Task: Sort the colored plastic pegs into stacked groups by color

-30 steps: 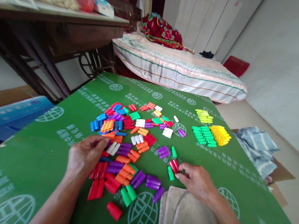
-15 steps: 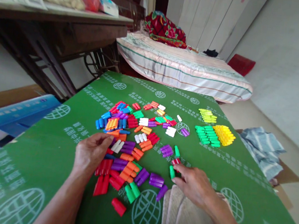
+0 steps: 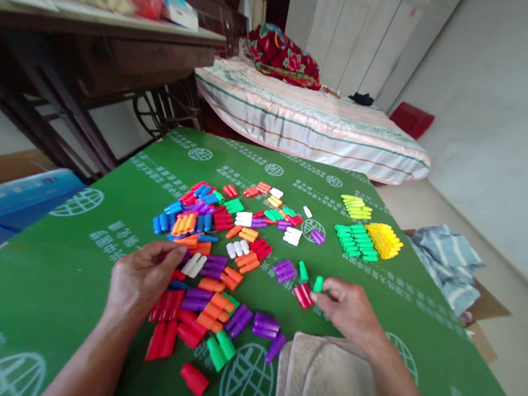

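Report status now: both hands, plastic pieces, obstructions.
Right hand pinching small green plastic cylinder. Left hand near white tube-shaped plastic piece, hold unclear. Layered beige fabric close to right hand; no blockage seen.

green piece (image 3: pixel 318 283) partly hidden by right fingers (image 3: pixel 333 286), beige cloth (image 3: pixel 331 383) cut off below

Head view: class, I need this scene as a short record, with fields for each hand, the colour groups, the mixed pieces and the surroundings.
Right hand: green piece at the fingertips, red piece close by
Left hand: at the left side of the mixed pieces, near a white pair; grip unclear
Colour groups: yellow-green pieces, green rows and yellow pieces, towards the far right
Mixed pieces: red, orange, purple, blue, white, green
Surface: green tabletop, globe prints
Near edge: folded beige cloth
Background: bed
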`<state>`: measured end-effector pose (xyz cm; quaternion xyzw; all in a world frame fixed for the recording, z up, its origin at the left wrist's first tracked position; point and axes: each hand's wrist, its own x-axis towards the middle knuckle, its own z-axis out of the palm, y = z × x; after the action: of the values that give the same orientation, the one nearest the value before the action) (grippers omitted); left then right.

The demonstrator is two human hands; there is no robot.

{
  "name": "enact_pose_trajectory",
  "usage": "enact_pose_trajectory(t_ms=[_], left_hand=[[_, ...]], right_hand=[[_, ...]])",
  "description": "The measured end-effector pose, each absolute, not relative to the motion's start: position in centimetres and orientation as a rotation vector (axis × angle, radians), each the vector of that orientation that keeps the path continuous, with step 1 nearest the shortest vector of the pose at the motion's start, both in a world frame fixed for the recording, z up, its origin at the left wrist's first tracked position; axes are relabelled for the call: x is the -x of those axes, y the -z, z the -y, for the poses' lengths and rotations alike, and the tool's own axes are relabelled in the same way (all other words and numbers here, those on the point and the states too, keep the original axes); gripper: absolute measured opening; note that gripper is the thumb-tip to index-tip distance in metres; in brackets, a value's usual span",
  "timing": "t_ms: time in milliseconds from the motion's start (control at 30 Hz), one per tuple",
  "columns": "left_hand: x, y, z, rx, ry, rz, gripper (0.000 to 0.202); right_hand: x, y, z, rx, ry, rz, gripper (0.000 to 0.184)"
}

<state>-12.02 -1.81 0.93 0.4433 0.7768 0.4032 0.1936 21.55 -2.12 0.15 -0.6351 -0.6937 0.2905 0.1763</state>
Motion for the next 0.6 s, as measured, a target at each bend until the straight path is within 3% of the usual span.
enact_pose_trajectory(t_ms=[200, 467, 600], left_hand=[[12.2, -0.9, 1.7, -1.237, -1.133, -2.158, 0.042], [12.5, -0.9, 1.6, -1.231, -1.135, -2.189, 0.041], [12.5, -0.9, 1.6, -1.239, -1.122, -2.199, 0.041]], right_hand=[[-26.6, 1.2, -2.2, 2.122, -0.960, 1.274, 0.026], [-28.1, 2.7, -3.7, 2.181, -0.871, 1.249, 0.033], [-28.4, 3.0, -3.6, 2.169, -0.838, 1.374, 0.026]])
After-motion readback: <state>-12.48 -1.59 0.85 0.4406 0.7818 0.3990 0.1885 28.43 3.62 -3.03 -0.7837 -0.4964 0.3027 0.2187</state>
